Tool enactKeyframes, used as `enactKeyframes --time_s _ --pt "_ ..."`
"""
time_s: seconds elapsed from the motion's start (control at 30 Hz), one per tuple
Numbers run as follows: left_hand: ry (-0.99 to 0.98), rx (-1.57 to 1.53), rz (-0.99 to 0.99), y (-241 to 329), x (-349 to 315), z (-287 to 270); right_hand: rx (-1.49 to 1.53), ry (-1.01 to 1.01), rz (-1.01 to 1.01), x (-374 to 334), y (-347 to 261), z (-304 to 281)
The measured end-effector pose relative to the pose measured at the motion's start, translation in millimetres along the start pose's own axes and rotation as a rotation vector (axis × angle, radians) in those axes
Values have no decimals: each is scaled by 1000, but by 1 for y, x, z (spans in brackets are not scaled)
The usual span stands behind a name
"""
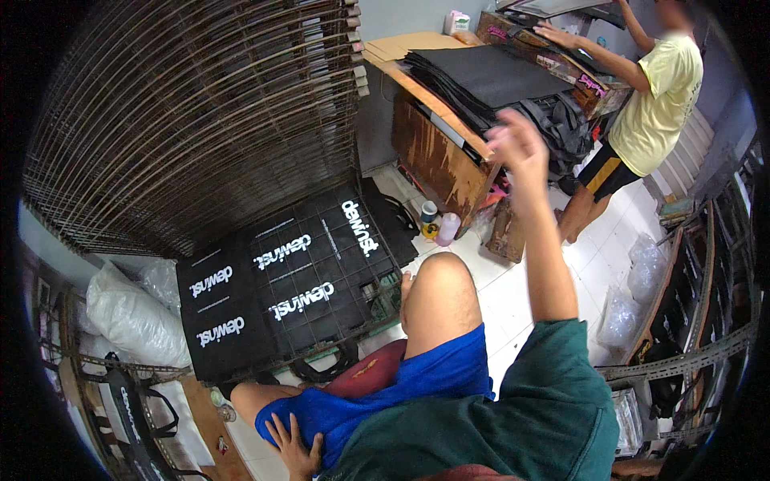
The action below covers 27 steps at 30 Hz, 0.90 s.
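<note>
The stack of black sheets (497,70) lies on the wooden table (439,152), its layered edges fanned a little toward the near side. Just in front of it, in this view, the right hand (520,148) is raised, with its fingers loosely parted (motion blurs them, so whether they touch the stack or the table edge I cannot tell). Crumpled black bags (553,132) sit against the stack's right side, and flat tan cardboard (413,46) lies to its left.

The left hand (295,450) rests palm down on the blue shorts (377,381), fingers spread over the thigh. Under the seated person shows a dark red seat (367,372).

Ahead and to the left, black panels with white lettering (233,301) lie flat side by side, beneath a tall tier of wire racks (200,104) tipped up behind them. A bulky bundle in clear plastic (136,313) slumps at their left.

On the tiled floor (513,321), near the foot of the table, a pinkish container (447,228) stands beside a dark-and-white cup (429,212). Beyond, a co-worker in a pale yellow shirt (662,104) stands at the far side, one arm stretched over a long box (597,92). Clear plastic bags (622,317) lie at the right, by another rack (706,280).
</note>
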<state>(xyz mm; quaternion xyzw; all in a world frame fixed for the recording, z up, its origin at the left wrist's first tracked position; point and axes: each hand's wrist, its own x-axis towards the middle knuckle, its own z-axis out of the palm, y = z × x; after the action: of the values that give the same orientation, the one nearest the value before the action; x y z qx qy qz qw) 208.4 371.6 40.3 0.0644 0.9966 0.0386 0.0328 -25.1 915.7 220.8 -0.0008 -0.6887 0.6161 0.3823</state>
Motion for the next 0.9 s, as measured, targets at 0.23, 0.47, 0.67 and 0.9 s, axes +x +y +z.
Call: enactKeyframes --time_s 0.23,0.47,0.67,0.9 --pt "-152 -213 -251 2 27 -17 531 514 336 117 25 -166" --pt "41 52 -302 -63 76 12 877 632 489 135 38 -156" --pt "335 -559 52 13 169 15 231 418 406 181 44 -164" --pt "-235 -1763 181 135 220 -39 309 12 -131 118 -168 -38"
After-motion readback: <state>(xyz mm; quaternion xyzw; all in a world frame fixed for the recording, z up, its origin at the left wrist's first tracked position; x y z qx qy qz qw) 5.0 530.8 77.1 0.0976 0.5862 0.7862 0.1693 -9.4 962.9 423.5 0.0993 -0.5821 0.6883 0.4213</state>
